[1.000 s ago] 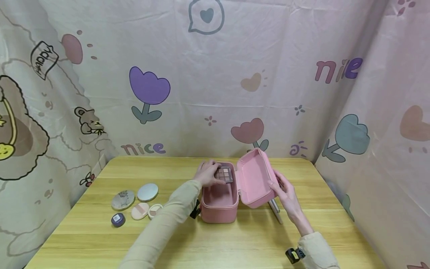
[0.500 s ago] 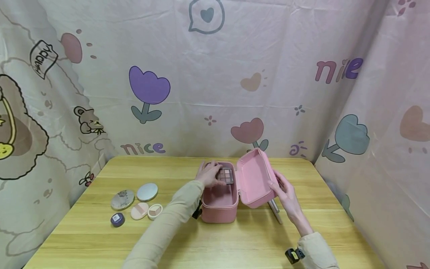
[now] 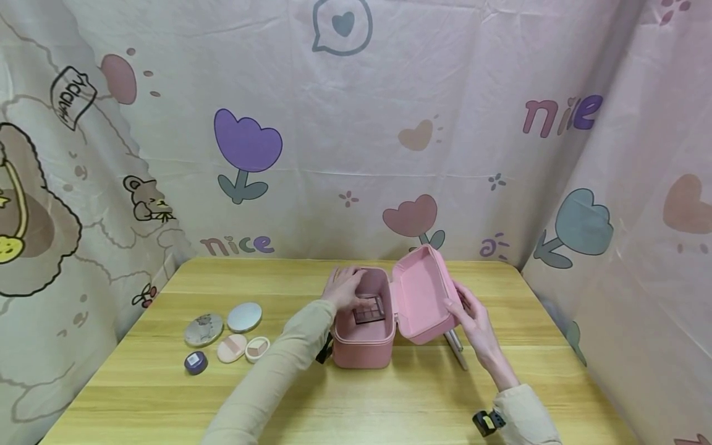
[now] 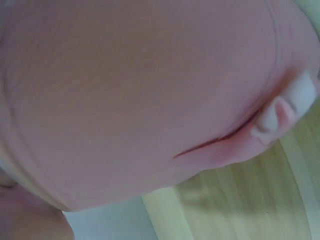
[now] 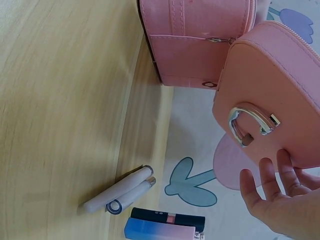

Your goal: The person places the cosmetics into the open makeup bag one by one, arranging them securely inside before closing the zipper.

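A pink makeup case (image 3: 363,355) stands on the table with its lid (image 3: 421,296) swung out to the right. Inside the case, tilted below the rim, is a dark eyeshadow palette (image 3: 369,312) with square pans. My left hand (image 3: 342,289) reaches over the case's left rim, fingers spread, the thumb overlapping the palette's upper edge in the head view. The left wrist view shows mostly the case's pink outer wall (image 4: 140,100). My right hand (image 3: 471,318) holds the lid by its right edge, thumb at the rim and fingers behind. A curved handle (image 5: 252,117) sits on the lid's outside.
Left on the table (image 3: 139,395) lie a patterned compact (image 3: 203,330), a silver round compact (image 3: 244,317), a puff (image 3: 232,348), a round contour pan (image 3: 257,350) and a purple jar (image 3: 195,363). Beside the lid are pale tubes (image 5: 120,190), a black tube (image 5: 167,216) and a blue-pink tube (image 5: 160,230).
The palette has dropped from beside my left fingers near the case's back to lower inside it, leaving my left grip. My left hand has barely moved; my right hand and lid are still.
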